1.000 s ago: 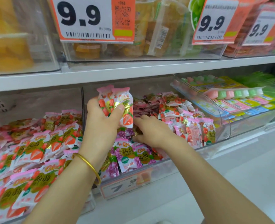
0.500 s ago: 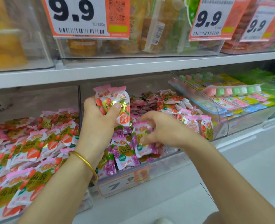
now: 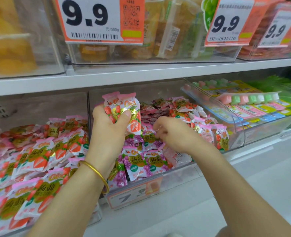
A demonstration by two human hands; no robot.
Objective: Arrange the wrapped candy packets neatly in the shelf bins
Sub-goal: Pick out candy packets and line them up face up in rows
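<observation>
Sorting candy at the shelf (image 3: 158, 72)
Grape packets (image 3: 136, 164) fill the front of the middle bin (image 3: 180, 171). Above them the left grip (image 3: 109, 129) clasps strawberry packets (image 3: 124, 108). The right grip (image 3: 173, 135), fingers curled and blurred, sits among the pile; whether it holds anything I cannot tell.

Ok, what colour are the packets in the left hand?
The packets in the left hand are pink-topped with red strawberries; head view.

The left-hand grip (image 3: 108, 129) clutches a bunch of strawberry candy packets (image 3: 124, 108) above the middle bin (image 3: 179, 175). The right-hand grip (image 3: 173, 134), fingers curled and blurred, rests among grape packets (image 3: 132, 165) inside it.
</observation>
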